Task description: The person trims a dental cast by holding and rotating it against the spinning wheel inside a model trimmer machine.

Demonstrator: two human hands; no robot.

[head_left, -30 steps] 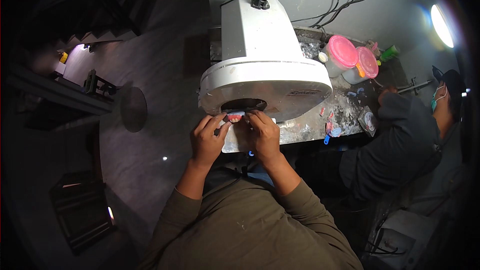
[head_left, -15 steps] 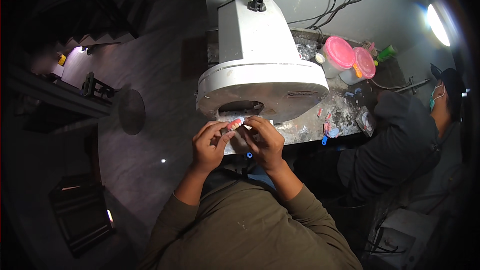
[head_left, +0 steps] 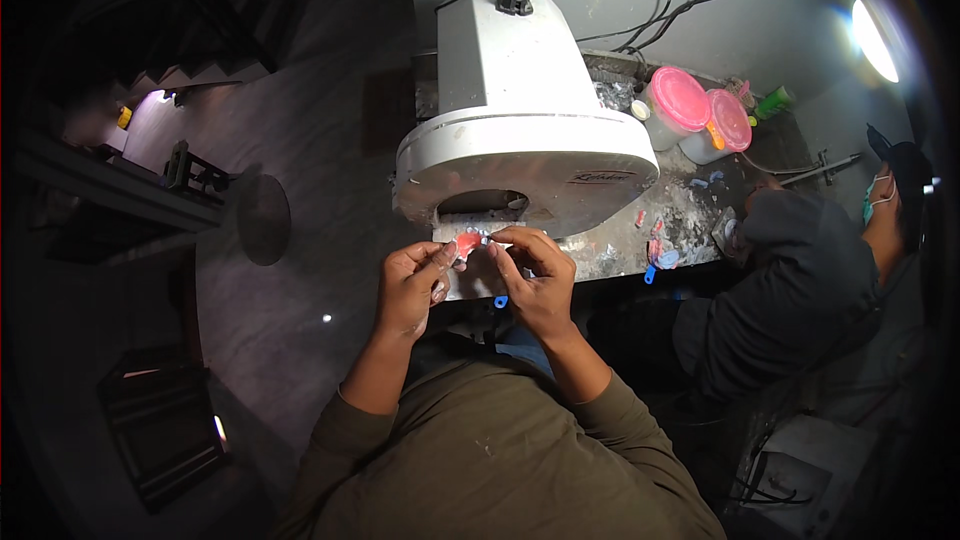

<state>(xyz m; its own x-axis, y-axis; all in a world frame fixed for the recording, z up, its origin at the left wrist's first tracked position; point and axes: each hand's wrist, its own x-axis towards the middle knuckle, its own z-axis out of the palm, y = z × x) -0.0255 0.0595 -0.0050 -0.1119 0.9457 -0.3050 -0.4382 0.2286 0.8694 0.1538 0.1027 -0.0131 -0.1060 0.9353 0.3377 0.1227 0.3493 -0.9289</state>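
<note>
A denture with pink gum (head_left: 467,241) is held up in front of the round opening of a white machine (head_left: 520,125). The thumb and fingers of my left hand (head_left: 407,290) pinch it at its left side. My right hand (head_left: 543,285) is closed at the denture's right end, its thumb and forefinger together by a small pale bluish piece (head_left: 485,237). Whether that piece is loose or part of the denture I cannot make out. The pink inner side of the denture faces me, and its teeth are mostly hidden.
Right of the machine, two tubs with pink lids (head_left: 679,100) stand on a dusty worktop (head_left: 612,240). Pink and blue scraps lie near a blue-handled piece (head_left: 651,273) at its front edge. A co-worker in dark clothing (head_left: 790,280) sits close on my right. Cables run along the wall.
The denture has been turned over: its teeth showed before, now its pink inner side does. My left fingers have shifted around it. The co-worker's arm has moved slightly.
</note>
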